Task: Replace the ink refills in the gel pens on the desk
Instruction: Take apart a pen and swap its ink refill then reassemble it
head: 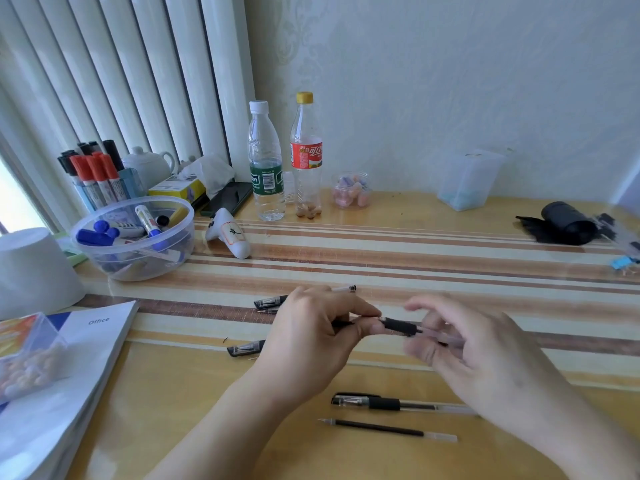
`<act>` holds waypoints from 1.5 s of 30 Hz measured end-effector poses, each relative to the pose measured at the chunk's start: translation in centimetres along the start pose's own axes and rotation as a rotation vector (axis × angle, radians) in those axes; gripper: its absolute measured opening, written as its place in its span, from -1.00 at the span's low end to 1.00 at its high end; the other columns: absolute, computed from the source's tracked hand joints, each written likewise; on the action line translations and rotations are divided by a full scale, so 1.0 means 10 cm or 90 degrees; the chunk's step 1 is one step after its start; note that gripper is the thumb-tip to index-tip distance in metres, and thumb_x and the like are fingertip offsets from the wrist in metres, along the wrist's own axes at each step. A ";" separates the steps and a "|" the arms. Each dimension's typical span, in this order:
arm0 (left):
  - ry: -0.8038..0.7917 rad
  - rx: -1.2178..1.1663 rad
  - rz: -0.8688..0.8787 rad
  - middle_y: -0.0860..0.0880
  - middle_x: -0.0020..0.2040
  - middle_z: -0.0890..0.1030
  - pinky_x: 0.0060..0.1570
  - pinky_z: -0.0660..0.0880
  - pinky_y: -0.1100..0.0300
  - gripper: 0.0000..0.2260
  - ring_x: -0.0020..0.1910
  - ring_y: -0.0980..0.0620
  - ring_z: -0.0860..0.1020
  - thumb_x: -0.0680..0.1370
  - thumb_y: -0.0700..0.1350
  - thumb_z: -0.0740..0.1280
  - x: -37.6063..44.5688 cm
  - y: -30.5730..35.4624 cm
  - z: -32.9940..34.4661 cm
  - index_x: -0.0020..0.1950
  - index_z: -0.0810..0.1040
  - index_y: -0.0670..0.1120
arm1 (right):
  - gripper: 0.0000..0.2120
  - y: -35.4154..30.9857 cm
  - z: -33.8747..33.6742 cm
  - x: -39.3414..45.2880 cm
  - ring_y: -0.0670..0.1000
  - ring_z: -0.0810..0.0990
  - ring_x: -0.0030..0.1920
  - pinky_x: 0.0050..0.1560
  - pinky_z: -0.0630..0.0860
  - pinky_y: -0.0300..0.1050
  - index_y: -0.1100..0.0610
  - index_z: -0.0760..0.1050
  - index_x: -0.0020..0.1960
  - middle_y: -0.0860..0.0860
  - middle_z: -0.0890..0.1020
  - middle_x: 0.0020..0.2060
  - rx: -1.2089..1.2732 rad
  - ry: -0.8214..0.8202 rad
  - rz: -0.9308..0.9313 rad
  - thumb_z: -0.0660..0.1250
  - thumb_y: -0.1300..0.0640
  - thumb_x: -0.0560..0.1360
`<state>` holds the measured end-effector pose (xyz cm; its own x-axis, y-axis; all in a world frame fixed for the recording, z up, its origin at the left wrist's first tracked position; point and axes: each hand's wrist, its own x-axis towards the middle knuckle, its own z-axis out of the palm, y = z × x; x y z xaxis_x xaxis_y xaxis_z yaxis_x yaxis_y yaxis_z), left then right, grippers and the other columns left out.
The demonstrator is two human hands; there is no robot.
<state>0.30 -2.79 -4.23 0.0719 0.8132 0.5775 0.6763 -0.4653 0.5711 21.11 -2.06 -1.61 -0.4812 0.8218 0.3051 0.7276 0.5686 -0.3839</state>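
Observation:
Above the desk's middle, both hands hold one gel pen point(403, 326). My left hand point(311, 337) pinches its tip end by the black grip. My right hand point(485, 355), blurred, grips the clear barrel. A capped gel pen point(391, 403) lies near the front edge, with a loose black ink refill point(384, 428) just below it. Two more capped pens lie partly hidden behind my left hand, one further back point(268, 302) and one nearer point(246, 348). A thin refill tip point(266, 311) shows beside the far pen.
A clear bowl of markers point(135, 237), a marker holder point(97, 174), two bottles point(266, 161) and a white gadget point(230, 233) stand at the back left. Books point(52, 393) with a clear box lie front left. A black roll point(568, 223) sits far right.

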 end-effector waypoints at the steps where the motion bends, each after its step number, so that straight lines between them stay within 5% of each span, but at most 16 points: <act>1: 0.005 -0.011 -0.016 0.09 -0.44 0.51 -0.23 0.35 0.34 -0.84 -0.29 0.05 0.48 0.41 0.11 0.42 0.00 -0.02 -0.01 -0.10 0.68 0.09 | -0.82 0.02 0.01 0.00 -0.23 0.52 -0.24 -0.39 0.35 -0.36 -0.27 0.41 -0.04 -0.29 0.54 -0.29 0.029 0.015 -0.002 0.35 -0.19 0.40; 3: 0.001 -0.015 -0.025 0.05 -0.41 0.54 -0.24 0.37 0.32 -0.83 -0.29 0.04 0.47 0.40 0.13 0.41 0.00 -0.04 -0.01 -0.09 0.68 0.10 | -0.88 0.06 0.02 0.01 -0.25 0.54 -0.26 -0.40 0.38 -0.36 -0.18 0.46 -0.17 -0.27 0.55 -0.36 0.036 0.046 0.002 0.41 -0.08 0.40; 6: -0.010 0.006 -0.005 0.08 -0.42 0.54 -0.19 0.33 0.39 -0.83 -0.26 0.09 0.47 0.38 0.11 0.43 0.00 -0.02 -0.01 -0.11 0.70 0.09 | -0.74 0.04 -0.03 0.01 -0.19 0.52 -0.42 -0.50 0.34 -0.34 -0.15 0.42 -0.35 -0.23 0.49 -0.54 0.015 0.054 -0.001 0.21 -0.14 0.50; 9: 0.006 0.011 -0.010 0.08 -0.43 0.52 -0.22 0.37 0.31 -0.85 -0.28 0.07 0.47 0.39 0.10 0.43 0.01 -0.03 -0.01 -0.12 0.69 0.09 | -0.79 0.02 -0.04 0.02 -0.25 0.55 -0.36 -0.41 0.40 -0.30 -0.20 0.47 -0.10 -0.23 0.58 -0.39 0.066 0.028 0.017 0.22 -0.30 0.42; 14: -0.025 0.049 0.033 0.26 -0.43 0.45 -0.17 0.36 0.28 -0.82 -0.30 0.16 0.44 0.43 0.15 0.38 -0.01 -0.04 0.00 -0.17 0.67 0.07 | -0.76 0.04 0.02 0.01 -0.28 0.48 -0.49 -0.50 0.46 -0.23 -0.12 0.58 -0.20 -0.33 0.49 -0.52 -0.035 0.084 -0.002 0.20 -0.19 0.47; 19: -0.037 0.110 0.109 0.18 -0.34 0.63 -0.21 0.43 0.02 -0.81 -0.34 0.13 0.44 0.50 0.08 0.31 -0.02 -0.07 0.02 -0.21 0.65 0.06 | -0.74 0.03 0.04 0.02 -0.48 0.40 -0.41 -0.47 0.11 -0.46 -0.10 0.53 -0.30 -0.48 0.22 -0.53 -0.094 0.070 -0.001 0.29 0.13 0.53; 21: -0.024 0.133 0.133 0.15 -0.35 0.63 -0.24 0.41 0.01 -0.81 -0.34 0.10 0.44 0.52 0.05 0.30 -0.02 -0.06 0.01 -0.22 0.64 0.04 | -0.71 0.03 0.05 0.02 -0.53 0.39 -0.35 -0.49 0.04 -0.51 -0.11 0.48 -0.33 -0.47 0.26 -0.53 -0.098 0.057 0.002 0.29 0.16 0.53; 24: -0.015 0.168 0.148 0.16 -0.37 0.59 -0.26 0.38 0.07 -0.83 -0.35 0.10 0.41 0.52 0.05 0.32 -0.01 -0.05 0.00 -0.22 0.63 0.04 | -0.73 0.07 0.08 0.00 -0.32 0.48 -0.39 -0.55 0.17 -0.43 -0.16 0.42 -0.32 -0.31 0.48 -0.55 -0.074 0.044 -0.001 0.25 0.03 0.55; 27: -0.029 0.169 0.083 0.20 -0.36 0.53 -0.27 0.37 0.18 -0.84 -0.30 0.13 0.38 0.49 0.13 0.31 0.00 -0.05 0.00 -0.14 0.61 0.09 | -0.77 0.08 0.12 0.01 -0.12 0.51 -0.44 -0.53 0.26 -0.36 -0.17 0.46 -0.20 -0.19 0.50 -0.55 -0.046 0.039 -0.009 0.11 -0.20 0.52; 29: -0.054 0.127 0.009 0.22 -0.26 0.51 -0.22 0.39 0.24 -0.82 -0.20 0.17 0.42 0.53 0.14 0.26 -0.02 -0.03 -0.01 0.03 0.56 0.12 | -0.83 0.08 0.13 0.02 -0.19 0.53 -0.43 -0.49 0.39 -0.33 -0.17 0.46 -0.13 -0.25 0.54 -0.46 -0.045 0.051 -0.017 0.16 -0.21 0.49; 32: -0.100 -0.022 -0.064 0.12 -0.20 0.47 -0.22 0.33 0.32 -0.79 -0.21 0.13 0.42 0.64 -0.13 0.11 -0.02 -0.03 -0.03 0.26 0.34 0.07 | -0.92 0.10 0.11 0.03 -0.23 0.59 -0.27 -0.36 0.54 -0.18 -0.13 0.46 -0.05 -0.30 0.59 -0.29 -0.020 0.103 -0.002 0.33 -0.06 0.47; 39: -0.128 -0.118 -0.128 0.12 -0.11 0.69 -0.21 0.39 0.46 -0.73 -0.21 0.25 0.56 0.59 -0.25 0.27 0.02 -0.01 -0.05 0.23 0.37 0.02 | -0.87 0.09 0.08 0.04 -0.14 0.59 -0.29 -0.37 0.55 -0.07 -0.14 0.44 -0.07 -0.29 0.59 -0.27 -0.028 0.139 0.003 0.38 -0.01 0.44; 45: -0.143 -0.135 -0.110 0.12 -0.07 0.69 -0.02 0.51 0.20 -0.68 -0.07 0.16 0.59 0.59 -0.17 0.31 0.00 0.02 -0.05 0.27 0.34 0.09 | -0.86 0.10 0.08 0.03 -0.32 0.49 -0.34 -0.41 0.51 -0.16 -0.13 0.47 -0.08 -0.27 0.61 -0.27 -0.046 0.128 -0.004 0.42 -0.01 0.41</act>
<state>0.08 -3.08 -3.88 0.1451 0.9318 0.3328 0.5271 -0.3575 0.7710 21.28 -1.22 -2.61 -0.3839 0.7905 0.4772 0.7620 0.5631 -0.3199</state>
